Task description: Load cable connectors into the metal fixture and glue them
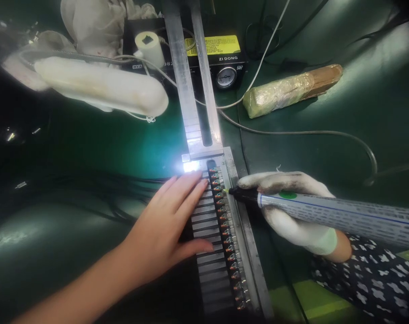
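Note:
My left hand (168, 216), bare, lies with fingers stretched over the slots of a long metal fixture (209, 265). Its fingertips rest near the upper end, beside a row of small wire ends and connectors (228, 232). My right hand (292, 216), in a white glove with dark smudges, grips a thick grey marker pen (325, 213) with a black front end and a green dot. The pen's tip meets or nearly meets the wire-end row just right of my left fingers. Black cables (123, 191) run leftward from the fixture.
A slotted metal bar (187, 90) leads up from the fixture to a black box with a gauge (226, 77). A tape-wrapped block (292, 90) lies right, a white padded roll (103, 85) left. A grey hose (292, 132) crosses the green table. Bright light glows by my left fingertips.

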`<state>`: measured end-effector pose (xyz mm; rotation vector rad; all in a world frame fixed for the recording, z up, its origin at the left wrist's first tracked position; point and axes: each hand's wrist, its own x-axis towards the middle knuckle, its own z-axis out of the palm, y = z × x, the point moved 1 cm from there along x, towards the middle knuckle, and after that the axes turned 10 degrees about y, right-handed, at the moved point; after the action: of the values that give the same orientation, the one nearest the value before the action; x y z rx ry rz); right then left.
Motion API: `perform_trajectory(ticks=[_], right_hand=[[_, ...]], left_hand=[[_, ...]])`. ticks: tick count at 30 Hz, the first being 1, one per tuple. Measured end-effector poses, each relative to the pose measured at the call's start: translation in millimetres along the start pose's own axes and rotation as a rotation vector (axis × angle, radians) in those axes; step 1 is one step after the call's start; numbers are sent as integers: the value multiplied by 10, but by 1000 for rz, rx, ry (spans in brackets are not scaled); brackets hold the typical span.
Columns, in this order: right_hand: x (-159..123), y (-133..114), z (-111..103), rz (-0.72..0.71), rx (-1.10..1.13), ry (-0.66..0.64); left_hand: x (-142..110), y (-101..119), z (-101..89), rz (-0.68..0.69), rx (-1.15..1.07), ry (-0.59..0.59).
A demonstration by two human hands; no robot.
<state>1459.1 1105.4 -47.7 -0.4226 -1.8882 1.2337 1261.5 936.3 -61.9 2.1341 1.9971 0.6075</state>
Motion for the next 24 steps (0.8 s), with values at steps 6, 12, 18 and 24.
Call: perform_trajectory(ticks=[6,12,18,24], right_hand=[[14,-6,-9,-5,13,-2],[7,-1,-6,21,13,-3],[10,26,5,30,37,12],[9,19,13,27,18,17]], left_hand=[[-1,-8,6,-8,-7,2],[4,-7,0,5,-4,5],[-2,-5,2,7,9,6],[-4,-2,5,2,6,0]])
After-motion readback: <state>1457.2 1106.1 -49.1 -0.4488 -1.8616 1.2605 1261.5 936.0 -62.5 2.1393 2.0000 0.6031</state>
